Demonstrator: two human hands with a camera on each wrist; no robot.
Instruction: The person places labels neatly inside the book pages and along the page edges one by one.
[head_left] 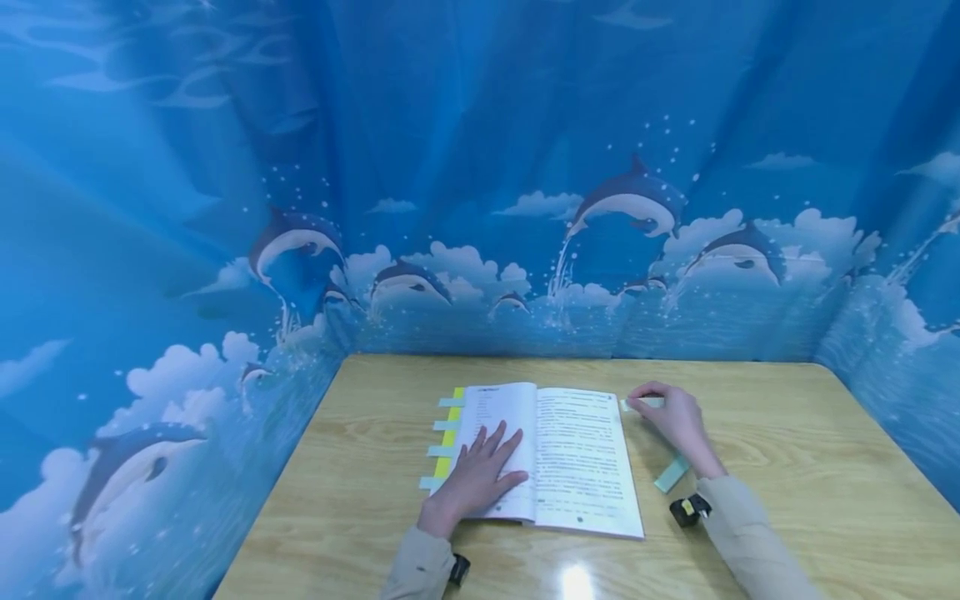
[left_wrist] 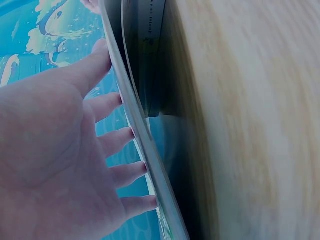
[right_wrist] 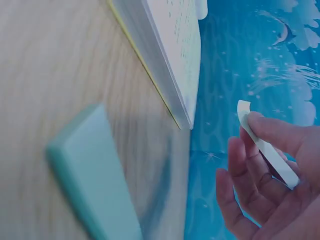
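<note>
An open book (head_left: 581, 467) lies on the table, printed text on both pages. My left hand (head_left: 480, 477) rests on its left page with fingers spread; in the left wrist view the fingertips (left_wrist: 140, 170) press on the page. Between thumb and fingers, my right hand (head_left: 681, 423) pinches a pale green sticky tab (right_wrist: 272, 156), just off the book's upper right edge in the head view. Below that hand lies a pad of green sticky tabs (head_left: 672, 473), seen close and blurred in the right wrist view. Several pale tabs (head_left: 442, 451) stick out along the book's left edge.
The wooden table (head_left: 810, 467) extends on both sides of the book. A blue dolphin-print curtain (head_left: 480, 167) stands behind the table and along its sides. Each wrist carries a small black camera (head_left: 688, 509).
</note>
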